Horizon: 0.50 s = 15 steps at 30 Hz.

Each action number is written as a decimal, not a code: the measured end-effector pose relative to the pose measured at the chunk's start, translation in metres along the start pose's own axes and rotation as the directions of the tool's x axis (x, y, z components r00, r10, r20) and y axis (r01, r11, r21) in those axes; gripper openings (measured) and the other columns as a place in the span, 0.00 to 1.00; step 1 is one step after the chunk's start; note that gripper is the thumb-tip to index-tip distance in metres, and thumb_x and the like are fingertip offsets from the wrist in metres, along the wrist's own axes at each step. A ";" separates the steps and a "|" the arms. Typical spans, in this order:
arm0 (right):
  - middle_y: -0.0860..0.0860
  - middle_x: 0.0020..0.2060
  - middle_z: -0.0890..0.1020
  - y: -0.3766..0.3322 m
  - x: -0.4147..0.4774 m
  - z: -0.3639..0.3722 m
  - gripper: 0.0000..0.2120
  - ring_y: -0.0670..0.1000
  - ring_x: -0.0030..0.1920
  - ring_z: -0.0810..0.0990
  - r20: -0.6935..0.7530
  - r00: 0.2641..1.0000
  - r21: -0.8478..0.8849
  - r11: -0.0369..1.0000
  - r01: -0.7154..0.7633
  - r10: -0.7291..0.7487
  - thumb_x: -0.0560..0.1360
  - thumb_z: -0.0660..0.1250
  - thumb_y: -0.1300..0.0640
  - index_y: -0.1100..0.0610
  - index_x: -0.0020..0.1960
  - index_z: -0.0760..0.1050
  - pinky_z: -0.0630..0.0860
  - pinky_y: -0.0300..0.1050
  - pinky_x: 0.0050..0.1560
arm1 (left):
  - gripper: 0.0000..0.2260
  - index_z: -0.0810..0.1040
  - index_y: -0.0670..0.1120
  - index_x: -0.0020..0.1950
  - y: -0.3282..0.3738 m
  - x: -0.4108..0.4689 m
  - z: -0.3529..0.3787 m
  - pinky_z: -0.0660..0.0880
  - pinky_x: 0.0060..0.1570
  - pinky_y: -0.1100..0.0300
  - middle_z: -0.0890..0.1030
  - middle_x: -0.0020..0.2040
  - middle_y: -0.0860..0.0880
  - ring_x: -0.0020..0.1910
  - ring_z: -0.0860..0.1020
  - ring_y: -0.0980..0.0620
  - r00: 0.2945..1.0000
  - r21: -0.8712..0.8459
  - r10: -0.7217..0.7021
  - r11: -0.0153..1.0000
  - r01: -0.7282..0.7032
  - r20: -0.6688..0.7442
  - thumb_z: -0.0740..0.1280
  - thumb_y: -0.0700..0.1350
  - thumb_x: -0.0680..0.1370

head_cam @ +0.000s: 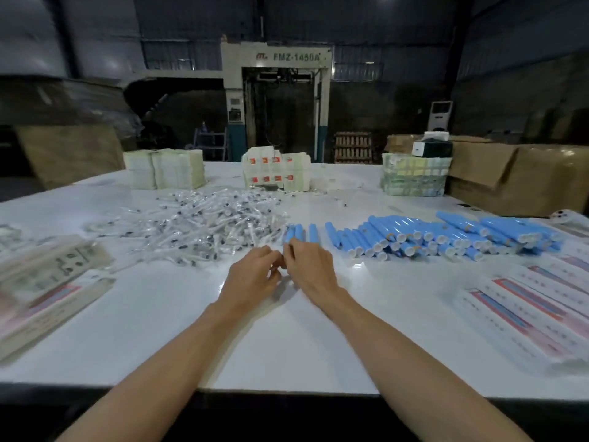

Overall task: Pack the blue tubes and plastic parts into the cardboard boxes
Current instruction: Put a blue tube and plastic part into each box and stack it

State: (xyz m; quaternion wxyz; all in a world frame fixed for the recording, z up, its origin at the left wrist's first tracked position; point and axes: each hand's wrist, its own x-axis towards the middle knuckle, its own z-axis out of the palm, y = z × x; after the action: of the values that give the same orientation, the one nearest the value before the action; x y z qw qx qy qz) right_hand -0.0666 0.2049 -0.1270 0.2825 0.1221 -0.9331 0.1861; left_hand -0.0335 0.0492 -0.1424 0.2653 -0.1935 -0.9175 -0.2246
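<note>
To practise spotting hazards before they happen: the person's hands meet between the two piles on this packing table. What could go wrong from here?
1. The heaped blue tubes are round and loosely stacked, so a nudge could send some rolling across the smooth table.
2. The clear plastic parts sprawl right up to the few separate tubes beside the right hand, so items may get mixed or miscounted.

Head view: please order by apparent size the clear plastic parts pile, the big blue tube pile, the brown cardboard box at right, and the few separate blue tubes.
1-2. clear plastic parts pile and big blue tube pile: about alike, unranked.
3. brown cardboard box: farther and cut off, so unsure.
4. separate blue tubes.
</note>
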 end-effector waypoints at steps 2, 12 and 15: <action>0.57 0.44 0.84 -0.001 -0.004 0.013 0.18 0.61 0.47 0.83 0.050 0.999 -0.003 1.000 -0.009 0.009 0.86 0.54 0.47 0.56 0.51 0.77 0.78 0.54 0.46 | 0.05 0.84 0.51 0.53 -0.005 0.004 -0.002 0.77 0.47 0.51 0.80 0.51 0.54 0.56 0.78 0.51 0.997 0.075 -0.044 0.996 0.040 0.057 0.68 0.44 0.80; 0.51 0.33 0.78 0.014 -0.010 0.030 0.16 0.59 0.37 0.79 0.070 0.984 -0.020 0.986 0.166 -0.164 0.86 0.57 0.49 0.55 0.41 0.70 0.65 0.49 0.36 | 0.16 0.76 0.43 0.71 -0.083 -0.014 -0.102 0.73 0.66 0.43 0.80 0.67 0.41 0.66 0.76 0.38 0.923 0.611 -0.361 0.703 0.363 -0.133 0.64 0.43 0.83; 0.50 0.32 0.77 0.017 -0.010 0.029 0.17 0.57 0.36 0.77 0.077 0.984 0.030 0.987 0.156 -0.158 0.86 0.57 0.49 0.56 0.41 0.71 0.65 0.49 0.36 | 0.16 0.76 0.38 0.68 -0.120 -0.029 -0.151 0.72 0.64 0.42 0.78 0.66 0.36 0.65 0.74 0.36 0.852 0.716 -0.443 0.495 0.492 -0.279 0.63 0.40 0.82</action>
State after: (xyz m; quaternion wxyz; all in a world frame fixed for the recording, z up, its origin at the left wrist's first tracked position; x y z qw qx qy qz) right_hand -0.0781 0.2089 -0.1602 0.2575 0.2058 -0.9288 0.1693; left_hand -0.0071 -0.1344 -0.0814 0.2767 0.1999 -0.9326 0.1171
